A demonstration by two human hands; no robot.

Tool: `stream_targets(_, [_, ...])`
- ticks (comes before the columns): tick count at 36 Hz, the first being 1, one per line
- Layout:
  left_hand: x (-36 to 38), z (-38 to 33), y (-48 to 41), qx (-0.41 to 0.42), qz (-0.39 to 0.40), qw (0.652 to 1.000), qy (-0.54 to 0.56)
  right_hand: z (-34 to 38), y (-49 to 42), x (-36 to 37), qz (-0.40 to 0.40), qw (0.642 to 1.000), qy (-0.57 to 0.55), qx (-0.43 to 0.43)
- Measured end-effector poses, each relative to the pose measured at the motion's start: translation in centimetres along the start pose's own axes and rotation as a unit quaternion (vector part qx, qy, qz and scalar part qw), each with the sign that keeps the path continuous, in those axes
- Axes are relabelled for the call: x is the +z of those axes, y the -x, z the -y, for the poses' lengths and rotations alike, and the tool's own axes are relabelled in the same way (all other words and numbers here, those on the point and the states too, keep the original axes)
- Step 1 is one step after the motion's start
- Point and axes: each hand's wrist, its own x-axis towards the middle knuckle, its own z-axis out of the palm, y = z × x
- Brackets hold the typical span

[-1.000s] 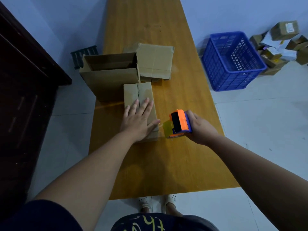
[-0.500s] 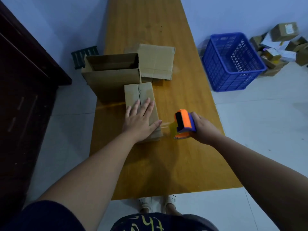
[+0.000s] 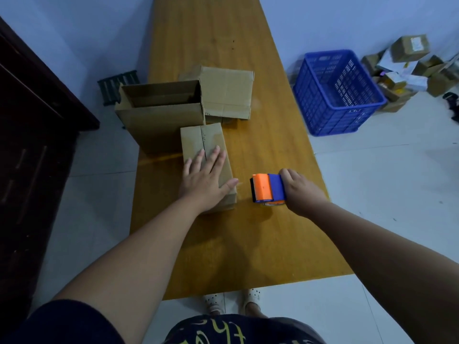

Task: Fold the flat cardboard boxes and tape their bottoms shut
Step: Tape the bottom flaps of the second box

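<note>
Pressing down with straight fingers, the left hand [image 3: 202, 182] lies flat on top of a small closed cardboard box [image 3: 201, 137] on a long wooden surface [image 3: 223, 244], its thumb reaching over the box's right edge near the nearest corner. The right hand [image 3: 301, 192] is curled round an orange and blue tape dispenser [image 3: 267, 188] just to the right of the box, with a narrow strip of bare wood between them. Whether the dispenser touches the surface cannot be told. A seam runs lengthwise along the box's top. At its far end stands a larger open-topped box [image 3: 161, 115], jutting out past the left edge of the surface, and beside that a third box [image 3: 227, 91] with its top closed. Bare wood stretches from the hands to the near edge and again beyond the boxes to the far end. On the floor to the right stand a blue crate [image 3: 340, 95] and a heap of parcels [image 3: 407, 60]. A dark cabinet [image 3: 29, 145] stands on the left.
</note>
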Motion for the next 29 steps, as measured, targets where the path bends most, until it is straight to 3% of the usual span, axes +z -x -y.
stream_targets(11, [-0.3, -0.1, 0.1, 0.001, -0.002, 1.0, 0.008, 0.1, -0.5, -1.3, 0.031, 0.981, 0.173, -0.087])
stream_targets(17, [0.1, 0.2, -0.1, 0.004, -0.008, 1.0, 0.007, -0.3, -0.6, -2.9, 0.091, 0.99, 0.072, -0.082])
stream_targets(21, [0.1, 0.3, -0.1, 0.01, -0.009, 1.0, 0.009, -1.0, 0.0, -4.0, 0.067, 0.994, 0.016, -0.088])
stream_targets(29, [0.3, 0.4, -0.1, 0.015, -0.009, 1.0, 0.006, -2.4, 1.1, -4.7, 0.049, 0.997, -0.05, -0.021])
